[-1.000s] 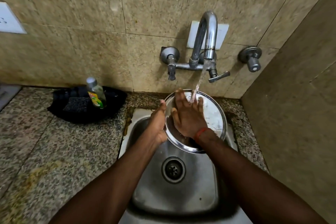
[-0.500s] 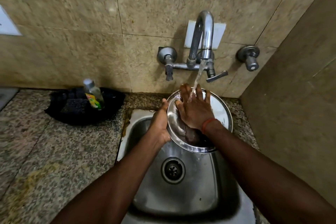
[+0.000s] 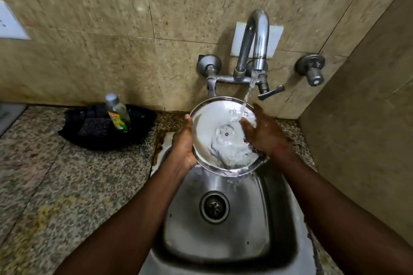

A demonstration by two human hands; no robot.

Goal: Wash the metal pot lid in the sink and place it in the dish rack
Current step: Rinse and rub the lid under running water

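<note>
While the left hand (image 3: pixel 184 144) grips the left rim of the metal pot lid (image 3: pixel 214 131), the right hand (image 3: pixel 264 133) lies open, fingers flat against the lid's right side. Held tilted at frame centre above the steel sink (image 3: pixel 274 212), the lid takes running water from the wall tap (image 3: pixel 257 35). At left centre, a dish-soap bottle (image 3: pixel 117 113) stands in a black tray (image 3: pixel 143 127) on the granite counter (image 3: pixel 44 181).
</note>
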